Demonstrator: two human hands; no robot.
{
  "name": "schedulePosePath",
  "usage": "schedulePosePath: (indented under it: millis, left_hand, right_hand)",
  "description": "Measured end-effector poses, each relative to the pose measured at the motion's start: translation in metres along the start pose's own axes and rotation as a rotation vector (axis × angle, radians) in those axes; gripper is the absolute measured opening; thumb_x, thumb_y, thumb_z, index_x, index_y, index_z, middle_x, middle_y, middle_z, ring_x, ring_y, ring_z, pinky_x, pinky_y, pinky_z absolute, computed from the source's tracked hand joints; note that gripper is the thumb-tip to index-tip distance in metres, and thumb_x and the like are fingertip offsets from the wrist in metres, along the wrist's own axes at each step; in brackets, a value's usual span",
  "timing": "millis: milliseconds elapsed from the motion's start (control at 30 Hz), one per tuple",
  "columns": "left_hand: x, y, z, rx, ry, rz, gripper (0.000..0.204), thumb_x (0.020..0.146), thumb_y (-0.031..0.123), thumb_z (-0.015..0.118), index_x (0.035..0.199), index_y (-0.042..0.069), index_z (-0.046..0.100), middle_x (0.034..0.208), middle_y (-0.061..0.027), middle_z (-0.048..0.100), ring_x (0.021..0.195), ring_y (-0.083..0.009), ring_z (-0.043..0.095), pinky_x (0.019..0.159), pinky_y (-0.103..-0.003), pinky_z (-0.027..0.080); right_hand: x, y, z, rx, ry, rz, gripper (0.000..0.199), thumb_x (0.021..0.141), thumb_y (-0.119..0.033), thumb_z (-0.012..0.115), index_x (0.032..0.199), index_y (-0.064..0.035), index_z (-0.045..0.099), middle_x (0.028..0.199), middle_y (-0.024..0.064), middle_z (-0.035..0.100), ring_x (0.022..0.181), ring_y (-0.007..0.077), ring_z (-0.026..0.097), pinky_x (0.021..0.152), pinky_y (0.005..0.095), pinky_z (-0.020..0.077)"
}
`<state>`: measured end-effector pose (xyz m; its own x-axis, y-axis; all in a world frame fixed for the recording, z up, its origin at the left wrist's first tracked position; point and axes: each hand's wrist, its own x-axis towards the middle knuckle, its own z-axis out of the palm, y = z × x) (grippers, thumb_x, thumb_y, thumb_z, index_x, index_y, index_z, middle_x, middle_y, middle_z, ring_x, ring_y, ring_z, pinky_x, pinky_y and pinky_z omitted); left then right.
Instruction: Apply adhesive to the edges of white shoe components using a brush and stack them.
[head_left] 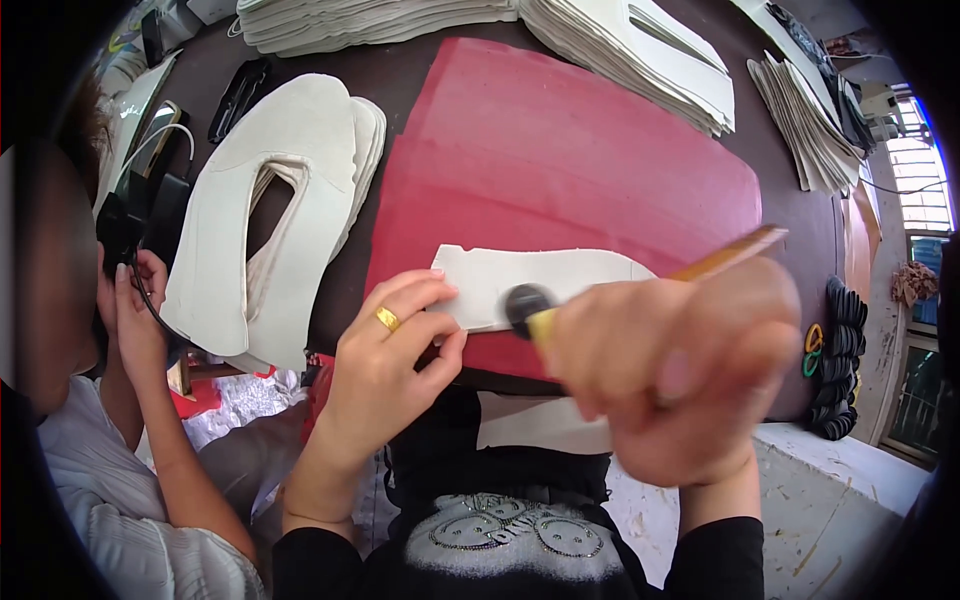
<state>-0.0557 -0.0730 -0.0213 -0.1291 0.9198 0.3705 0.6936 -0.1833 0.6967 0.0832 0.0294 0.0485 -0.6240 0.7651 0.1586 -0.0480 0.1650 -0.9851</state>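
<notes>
A pale shoe upper piece, long and rounded at its right end, lies flat near the front edge of the red mat. My left hand, with a gold ring, has its fingertips on the left end and lower edge of the piece, holding it. My right hand, smeared by motion, is closed round what looks like a hammer. Its dark round head is over the piece, and a wooden handle shows past my fist. Another pale piece lies on my lap, partly hidden by my right hand.
U-shaped shoe uppers are stacked on the left. More stacks of pale uppers line the back, with another pile at right. A co-worker's hands are at left near a black cable. Black bundles hang at the right edge.
</notes>
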Motion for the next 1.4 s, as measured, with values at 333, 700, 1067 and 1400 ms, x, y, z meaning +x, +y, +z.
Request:
schedulePosePath:
  millis: [333, 700, 1067, 1400]
  left_hand:
    - [0.043, 0.017, 0.007, -0.005, -0.151, 0.102, 0.024, 0.077, 0.014, 0.074, 0.096, 0.003, 0.065, 0.107, -0.0077, 0.066, 0.101, -0.0281, 0.061, 0.088, -0.036, 0.049]
    - [0.085, 0.073, 0.011, -0.369, -0.533, -0.19, 0.013, 0.08, 0.003, 0.066, 0.083, 0.007, 0.054, 0.081, 0.0006, 0.058, 0.073, -0.0117, 0.052, 0.062, -0.023, 0.04]
    - [0.1, -0.094, -0.142, 0.632, 0.048, -0.45, 0.018, 0.079, 0.005, 0.059, 0.097, 0.002, 0.063, 0.097, -0.0102, 0.063, 0.085, -0.0254, 0.059, 0.076, -0.035, 0.047]
    - [0.029, -0.015, -0.029, 0.783, 0.026, -0.301, 0.085, 0.082, 0.053, 0.066, 0.141, -0.002, 0.039, 0.139, -0.0254, 0.045, 0.127, -0.0403, 0.043, 0.106, -0.045, 0.034]
  right_hand:
    - [-0.043, -0.025, -0.088, 0.244, 0.469, -0.286, 0.029, 0.104, -0.028, 0.033, 0.081, -0.0145, 0.043, 0.05, -0.0056, 0.033, 0.04, 0.0072, 0.032, 0.049, 0.025, 0.0358]
    - [-0.111, 0.004, -0.177, 0.292, 0.958, -0.34, 0.027, 0.101, -0.024, 0.038, 0.076, -0.0156, 0.04, 0.049, -0.0051, 0.029, 0.04, 0.0065, 0.031, 0.053, 0.0231, 0.0368]
    - [-0.099, 0.022, -0.184, 0.327, 0.828, -0.28, 0.027, 0.103, -0.025, 0.037, 0.078, -0.0149, 0.039, 0.052, -0.0052, 0.027, 0.041, 0.0053, 0.029, 0.052, 0.021, 0.0361]
    - [-0.108, 0.026, -0.192, 0.208, 0.887, -0.307, 0.028, 0.104, -0.028, 0.037, 0.079, -0.0147, 0.039, 0.052, -0.0058, 0.027, 0.041, 0.0044, 0.029, 0.052, 0.0208, 0.0353]
